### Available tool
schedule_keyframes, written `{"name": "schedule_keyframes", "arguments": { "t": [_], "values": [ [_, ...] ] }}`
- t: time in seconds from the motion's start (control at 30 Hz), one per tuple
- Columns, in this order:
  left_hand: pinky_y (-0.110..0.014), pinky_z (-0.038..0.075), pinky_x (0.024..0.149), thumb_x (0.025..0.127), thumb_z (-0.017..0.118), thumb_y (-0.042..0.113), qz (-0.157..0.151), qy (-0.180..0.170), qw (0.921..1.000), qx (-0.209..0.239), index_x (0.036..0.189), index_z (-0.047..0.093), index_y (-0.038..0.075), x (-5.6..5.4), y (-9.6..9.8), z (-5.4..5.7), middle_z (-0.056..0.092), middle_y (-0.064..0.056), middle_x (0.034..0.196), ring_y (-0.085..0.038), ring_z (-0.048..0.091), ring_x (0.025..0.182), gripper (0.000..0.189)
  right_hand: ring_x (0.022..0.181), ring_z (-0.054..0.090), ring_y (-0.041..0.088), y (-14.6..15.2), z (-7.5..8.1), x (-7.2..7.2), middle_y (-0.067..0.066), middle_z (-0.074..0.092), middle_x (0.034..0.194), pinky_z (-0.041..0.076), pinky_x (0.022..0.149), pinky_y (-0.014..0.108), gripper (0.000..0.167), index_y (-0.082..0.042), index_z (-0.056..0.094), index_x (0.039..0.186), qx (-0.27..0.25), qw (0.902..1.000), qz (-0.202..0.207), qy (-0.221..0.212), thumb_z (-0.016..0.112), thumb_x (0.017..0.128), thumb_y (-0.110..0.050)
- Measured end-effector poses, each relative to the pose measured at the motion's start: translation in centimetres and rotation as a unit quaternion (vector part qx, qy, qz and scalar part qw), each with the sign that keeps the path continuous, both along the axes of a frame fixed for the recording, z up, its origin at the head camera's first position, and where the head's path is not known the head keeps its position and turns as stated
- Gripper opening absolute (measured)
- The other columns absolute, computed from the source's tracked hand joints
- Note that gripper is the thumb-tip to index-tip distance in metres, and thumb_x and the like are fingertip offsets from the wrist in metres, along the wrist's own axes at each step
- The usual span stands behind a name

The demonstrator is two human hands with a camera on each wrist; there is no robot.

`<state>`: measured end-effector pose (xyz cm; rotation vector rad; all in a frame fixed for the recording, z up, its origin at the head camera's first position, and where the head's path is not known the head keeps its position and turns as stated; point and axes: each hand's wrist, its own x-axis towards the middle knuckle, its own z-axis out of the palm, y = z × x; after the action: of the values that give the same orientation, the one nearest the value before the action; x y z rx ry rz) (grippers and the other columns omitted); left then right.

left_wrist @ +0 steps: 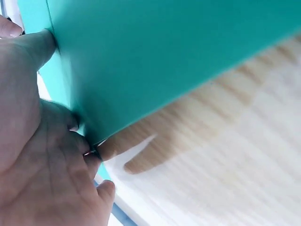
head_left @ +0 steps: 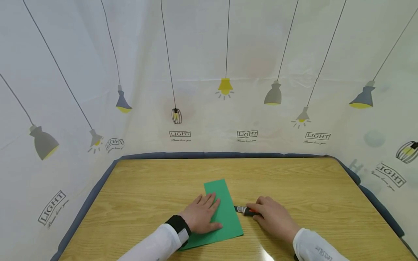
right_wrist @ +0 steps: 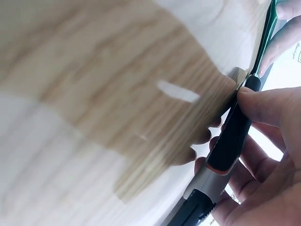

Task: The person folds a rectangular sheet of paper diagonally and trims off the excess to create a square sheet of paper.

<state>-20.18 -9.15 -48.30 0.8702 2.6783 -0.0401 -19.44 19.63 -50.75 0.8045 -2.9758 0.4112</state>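
A green sheet of paper [head_left: 225, 214] lies on the wooden table, slanting away from me. My left hand [head_left: 202, 215] rests on its left part with the fingers spread. From the left wrist view, the hand [left_wrist: 47, 160] is beside the large green surface [left_wrist: 164, 56], its thumb touching it. To the right of the sheet, my right hand [head_left: 275, 215] grips a utility knife [head_left: 249, 211] whose front end is close to the paper's right edge. In the right wrist view, thumb and fingers hold the knife's dark handle [right_wrist: 230, 141]; whether its blade is out cannot be told.
The wood-grain table [head_left: 156, 181] stretches out around the paper, with dark padded edging [head_left: 202, 155] along its back and sides. A pale curtain [head_left: 202, 54] printed with lamps surrounds it. A black band [head_left: 179, 228] circles the left wrist.
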Motion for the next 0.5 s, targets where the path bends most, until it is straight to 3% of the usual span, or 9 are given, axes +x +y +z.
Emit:
{"name": "schedule_keyframes", "arguments": {
  "t": [0.5],
  "values": [
    [-0.045,0.018,0.124,0.100,0.048,0.067,0.008,-0.005,1.0000,0.000,0.164,0.024,0.009,-0.19,-0.02,-0.54,0.018,-0.009,0.170,-0.023,0.016,0.156,0.090,0.089,0.054,0.011,-0.31,-0.11,-0.15,-0.008,0.059,0.101,0.052,0.074,0.035,0.041,-0.018,0.072,0.131,-0.007,0.9999,0.005,0.007,0.080,0.091,-0.018]
  ]
}}
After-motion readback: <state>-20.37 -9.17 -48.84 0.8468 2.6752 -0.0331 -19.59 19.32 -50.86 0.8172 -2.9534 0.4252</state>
